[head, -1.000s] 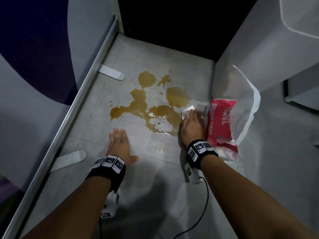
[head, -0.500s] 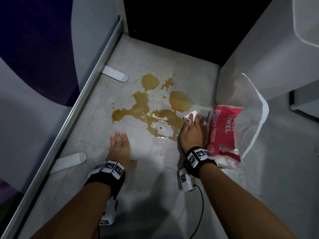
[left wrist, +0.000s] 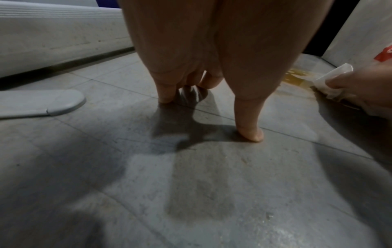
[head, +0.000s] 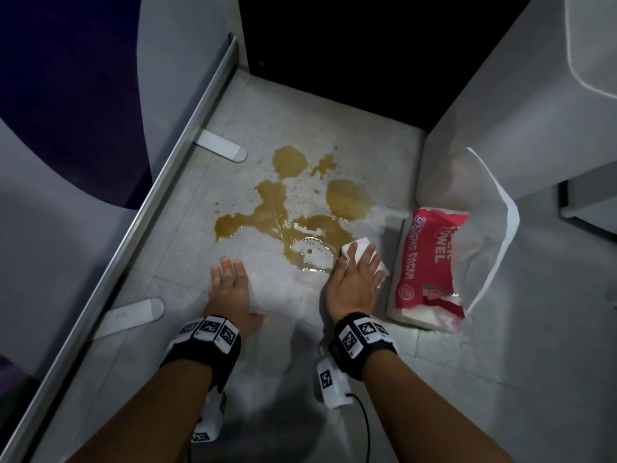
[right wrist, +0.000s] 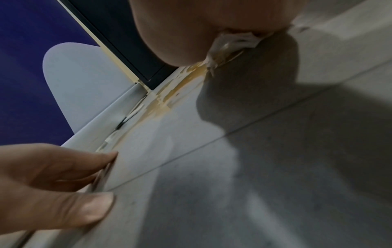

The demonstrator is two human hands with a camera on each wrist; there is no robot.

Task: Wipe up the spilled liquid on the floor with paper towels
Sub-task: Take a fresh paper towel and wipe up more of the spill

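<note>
A brown spill [head: 277,212] spreads over the grey tiled floor [head: 273,379]. My right hand [head: 354,279] lies flat on a folded white paper towel [head: 359,247] and presses it down at the puddle's near right edge. The towel's wet underside [right wrist: 231,43] shows in the right wrist view, touching the spill [right wrist: 165,97]. My left hand [head: 230,282] is propped on the dry floor just in front of the puddle, fingers straight, holding nothing. In the left wrist view the towel [left wrist: 331,80] is at the far right.
A red pack of paper towels [head: 424,262] lies in an open white bag [head: 494,212] right of my right hand. A metal rail with flat feet [head: 222,150] runs along the left. A white cabinet [head: 500,111] stands at the right, a dark opening [head: 334,45] behind.
My right hand has drawn the towel toward me and slightly left along the puddle's right edge. The left hand has stayed planted on the floor.
</note>
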